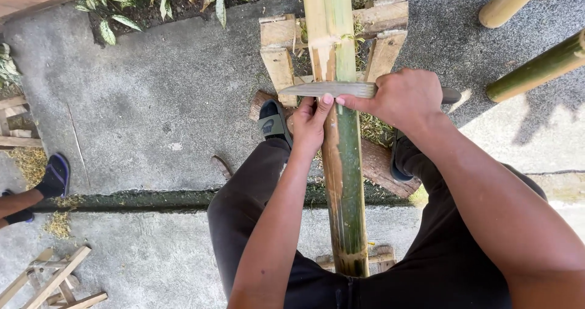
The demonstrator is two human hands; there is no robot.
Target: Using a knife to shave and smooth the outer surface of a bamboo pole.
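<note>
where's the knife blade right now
In the head view, the knife blade lies crosswise on the bamboo pole, gripped by the right hand, left hand just below.

Bare grey concrete ground (152,102) is lying open leftward, while the wooden slat frame (280,47) and two loose green bamboo poles (536,68) are crowding the far and right sides.

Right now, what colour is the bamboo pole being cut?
Green, with pale tan scraped strips; head view shows the bamboo pole.

Green bamboo pole (344,181) lengthwise, blade (329,89) lying across it
</note>
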